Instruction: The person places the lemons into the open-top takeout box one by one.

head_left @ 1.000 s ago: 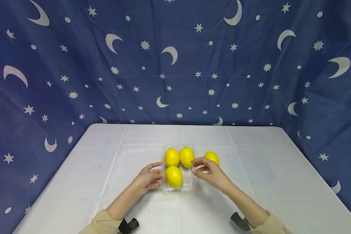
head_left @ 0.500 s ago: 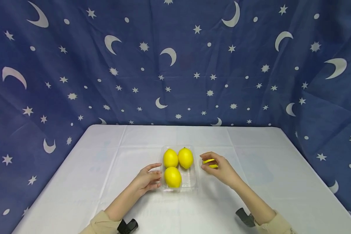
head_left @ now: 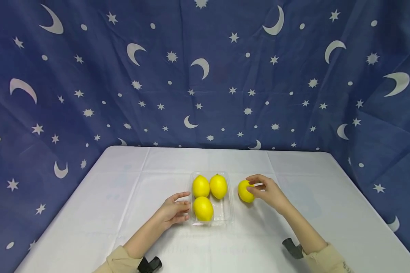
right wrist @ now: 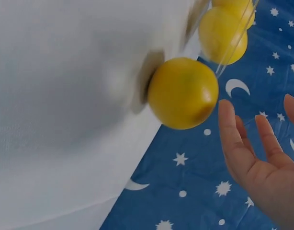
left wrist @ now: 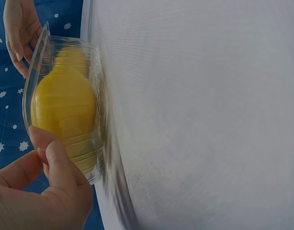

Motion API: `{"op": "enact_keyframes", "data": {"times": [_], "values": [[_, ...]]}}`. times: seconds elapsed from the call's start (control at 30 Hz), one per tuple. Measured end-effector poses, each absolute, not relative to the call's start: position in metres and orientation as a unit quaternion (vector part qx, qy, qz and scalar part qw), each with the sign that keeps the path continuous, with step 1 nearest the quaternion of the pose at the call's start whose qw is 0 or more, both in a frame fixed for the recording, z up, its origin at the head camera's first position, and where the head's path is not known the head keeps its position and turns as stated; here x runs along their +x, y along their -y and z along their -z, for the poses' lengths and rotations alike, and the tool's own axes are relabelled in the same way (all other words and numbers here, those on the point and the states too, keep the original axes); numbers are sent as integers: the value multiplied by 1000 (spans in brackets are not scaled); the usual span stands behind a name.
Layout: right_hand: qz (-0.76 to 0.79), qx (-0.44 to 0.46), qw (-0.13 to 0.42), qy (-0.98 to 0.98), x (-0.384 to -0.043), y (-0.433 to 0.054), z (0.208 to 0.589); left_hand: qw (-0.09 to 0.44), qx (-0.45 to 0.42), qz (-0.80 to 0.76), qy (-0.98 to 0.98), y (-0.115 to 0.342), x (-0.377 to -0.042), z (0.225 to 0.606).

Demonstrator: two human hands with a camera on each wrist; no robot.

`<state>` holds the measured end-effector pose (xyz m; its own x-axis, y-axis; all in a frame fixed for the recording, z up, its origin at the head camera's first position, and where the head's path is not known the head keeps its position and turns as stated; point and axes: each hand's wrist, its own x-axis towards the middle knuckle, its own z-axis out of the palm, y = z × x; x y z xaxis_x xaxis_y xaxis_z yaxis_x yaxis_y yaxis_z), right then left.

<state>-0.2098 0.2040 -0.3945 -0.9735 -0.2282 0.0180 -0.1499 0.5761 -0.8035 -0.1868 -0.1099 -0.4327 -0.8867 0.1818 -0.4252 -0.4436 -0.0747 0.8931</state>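
A clear plastic container [head_left: 222,214] holds 3 yellow lemons: two at the back, left lemon [head_left: 201,186] and right lemon [head_left: 218,186], and one at the front left [head_left: 203,209]. My left hand [head_left: 174,210] has its fingertips at the container's left side; the left wrist view shows those fingers [left wrist: 58,158] against the end of its rim. Right of the container, a further lemon [head_left: 245,191] sits on the table. My right hand [head_left: 268,192] is just above and right of it, fingers spread and loosely bent. The right wrist view shows a gap between that lemon [right wrist: 183,93] and the fingertips.
A white cloth covers the table [head_left: 157,163], with fold lines across it. Behind and at the sides hangs a blue curtain [head_left: 218,76] with moons and stars. Dark wrist devices sit by the left sleeve [head_left: 150,264] and the right sleeve [head_left: 292,248].
My right hand has moved right from the container's edge, past the loose lemon, which now shows more fully and sits slightly nearer to me. The left hand stays at the container.
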Motion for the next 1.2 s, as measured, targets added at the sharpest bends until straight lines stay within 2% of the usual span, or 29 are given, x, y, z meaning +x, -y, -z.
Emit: {"op": "enact_keyframes", "data": {"times": [0.13,0.53,0.77,1.2], "values": [[465,-94,57,-879,-213,-207,397,217,-96,-727,-644,110,-186,433],[454,-52,42,-889,-225,-217,402,214,-100,-730,-641,107,-186,434],[428,-52,54,-901,-236,-221,404,212,-105,-729,-643,109,-187,434],[425,-30,163,-890,-248,-218,405,219,-102,-726,-644,108,-188,432]]}}
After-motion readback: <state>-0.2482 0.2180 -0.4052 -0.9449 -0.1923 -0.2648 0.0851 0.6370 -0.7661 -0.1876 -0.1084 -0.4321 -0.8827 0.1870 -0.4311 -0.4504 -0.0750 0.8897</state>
